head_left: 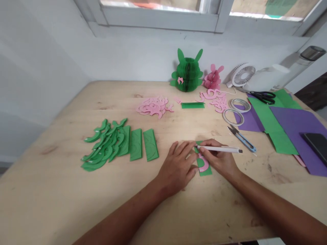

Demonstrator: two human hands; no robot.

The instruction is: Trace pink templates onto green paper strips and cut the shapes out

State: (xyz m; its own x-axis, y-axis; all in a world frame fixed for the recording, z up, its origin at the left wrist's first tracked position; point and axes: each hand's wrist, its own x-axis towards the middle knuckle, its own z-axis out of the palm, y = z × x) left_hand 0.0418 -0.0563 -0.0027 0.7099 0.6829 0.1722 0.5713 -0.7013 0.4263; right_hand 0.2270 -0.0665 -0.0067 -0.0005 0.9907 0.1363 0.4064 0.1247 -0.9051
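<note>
A green paper strip (207, 171) lies on the wooden table, with a pink curved cutout (203, 164) on top of it. My left hand (178, 165) rests flat with its fingers spread, the fingertips on the left edge of the strip and cutout. In my right hand (221, 157) is a white pen (222, 149), pinched near its tip, which points at the upper part of the strip. To the left lie two green strips with drawn outlines (151, 144) and a pile of green curved cutouts (103, 146).
Pink cutouts (153, 107), a folded green strip (192, 105), a green paper figure (189, 75) and a pink one (213, 77) stand or lie behind. Right: tape rolls (233, 117), blue snips (244, 140), black scissors (263, 96), purple paper (296, 126), phone (315, 144), fan (242, 75).
</note>
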